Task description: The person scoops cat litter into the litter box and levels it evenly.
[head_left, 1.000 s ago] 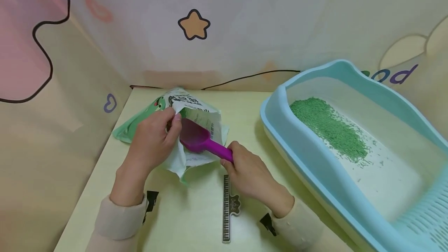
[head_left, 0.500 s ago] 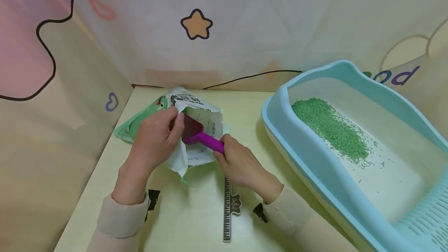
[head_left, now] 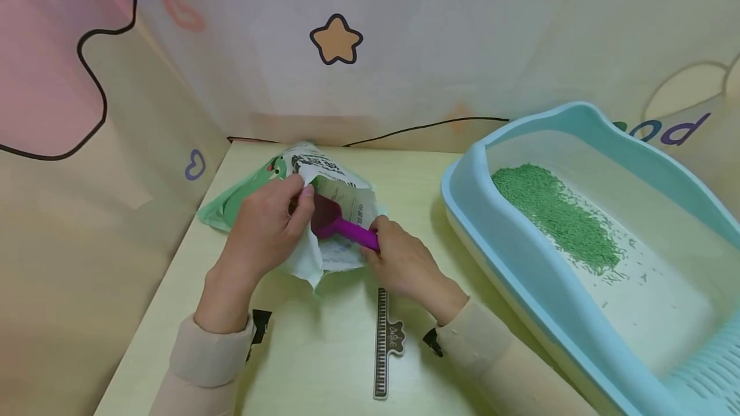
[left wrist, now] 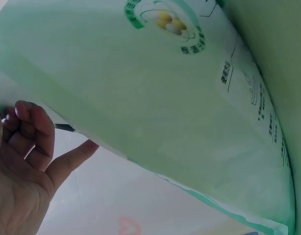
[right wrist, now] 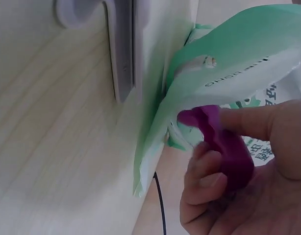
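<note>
A green and white bag [head_left: 234, 201] lies on its side on the table, its mouth facing right. My left hand [head_left: 268, 226] pinches the upper edge of that mouth. My right hand [head_left: 407, 262] grips the handle of a purple scoop [head_left: 352, 233], whose head is partly inside the bag. What the scoop holds is hidden. In the left wrist view the bag's printed side [left wrist: 155, 98] fills most of the picture, beside my left hand [left wrist: 28, 166]. In the right wrist view my right hand [right wrist: 258, 181] has its fingers curled round the scoop handle [right wrist: 229, 152].
At the right stands a light blue litter box [head_left: 526, 262] with a heap of green pellets [head_left: 555, 217] on its floor. A small ruler-like strip [head_left: 381, 345] lies on the table [head_left: 324, 364] before the bag. Patterned cloth [head_left: 416, 31] hangs behind and at the left.
The scoop has moved left and up, its head further into the bag, then slightly back with my right hand. My left hand keeps its hold on the bag's edge. The head view has shifted slightly.
</note>
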The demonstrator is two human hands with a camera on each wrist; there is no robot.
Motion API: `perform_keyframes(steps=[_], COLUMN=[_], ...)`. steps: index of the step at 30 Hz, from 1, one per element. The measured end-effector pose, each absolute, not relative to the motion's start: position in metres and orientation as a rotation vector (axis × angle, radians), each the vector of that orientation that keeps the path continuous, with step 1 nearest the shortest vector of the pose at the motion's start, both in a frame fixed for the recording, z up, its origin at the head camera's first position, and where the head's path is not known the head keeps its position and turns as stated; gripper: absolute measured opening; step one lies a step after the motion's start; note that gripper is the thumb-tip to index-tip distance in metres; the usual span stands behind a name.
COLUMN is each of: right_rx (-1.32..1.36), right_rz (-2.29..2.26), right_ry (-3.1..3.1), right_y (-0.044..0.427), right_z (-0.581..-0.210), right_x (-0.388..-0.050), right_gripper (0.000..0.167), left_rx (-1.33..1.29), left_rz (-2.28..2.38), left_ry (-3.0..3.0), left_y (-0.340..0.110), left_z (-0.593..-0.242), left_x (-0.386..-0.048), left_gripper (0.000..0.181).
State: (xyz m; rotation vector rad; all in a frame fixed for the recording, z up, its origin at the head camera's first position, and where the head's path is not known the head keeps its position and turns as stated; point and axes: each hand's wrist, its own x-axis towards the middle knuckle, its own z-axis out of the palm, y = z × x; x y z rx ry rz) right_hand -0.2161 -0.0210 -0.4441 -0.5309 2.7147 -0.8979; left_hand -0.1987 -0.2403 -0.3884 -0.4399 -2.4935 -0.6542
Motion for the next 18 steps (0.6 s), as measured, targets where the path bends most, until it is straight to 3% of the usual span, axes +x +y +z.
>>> perform_keyframes(steps=[6,18], right_rx=[-0.504,-0.488], right_rz=[-0.904,-0.942], right_ry=[2.754,2.730], right_y=[-0.011,0.001], right_z=[-0.446,-0.455], right_x=[-0.214,-0.212], right_gripper=[0.043,0.041], left_rx=[-0.461,-0.508], left_rz=[-0.666,-0.684], left_ry=[-2.487,-2.469], left_y=[-0.239,-0.239], left_z=[-0.387,-0.389], left_x=[-0.199,-0.198], left_gripper=[0.026,0.023])
